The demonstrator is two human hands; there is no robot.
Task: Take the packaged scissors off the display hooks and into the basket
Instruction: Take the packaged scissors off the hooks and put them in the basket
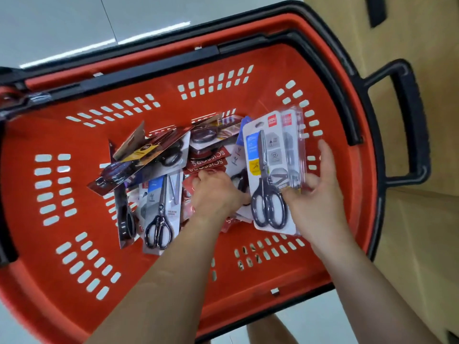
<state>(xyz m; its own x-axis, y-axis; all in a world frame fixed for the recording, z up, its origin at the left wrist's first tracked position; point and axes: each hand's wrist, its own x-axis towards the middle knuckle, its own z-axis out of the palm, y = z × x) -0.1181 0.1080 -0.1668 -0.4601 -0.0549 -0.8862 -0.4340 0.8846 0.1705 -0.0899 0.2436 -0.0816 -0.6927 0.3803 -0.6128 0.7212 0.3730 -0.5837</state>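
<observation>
A view straight down into a red plastic basket (74, 281) with slotted walls and black handles, standing on a pale floor beside cardboard boxes (422, 219). Both of the person's bare hands reach down inside it. The right hand (315, 202) grips a small stack of packaged scissors (270, 170), fingers spread behind and along the right edge of the cards, thumb on the front near the black scissor handles. The stack's long axis runs near to far, handles toward the person, hang-tabs at the far end, and it tilts above the right side of the basket floor. The left hand (216, 192) lies just left of that stack, palm down with fingers curled on the loose packs; whether it is gripping one cannot be told. The basket already holds a jumbled pile of scissor packs (159, 180) across its middle and left, lying at mixed angles, some overlapping, one red card reading "scissors". No display hooks are in view. The right hand is plainly the one placed to let the stack drop, with open floor directly under it on the right.
</observation>
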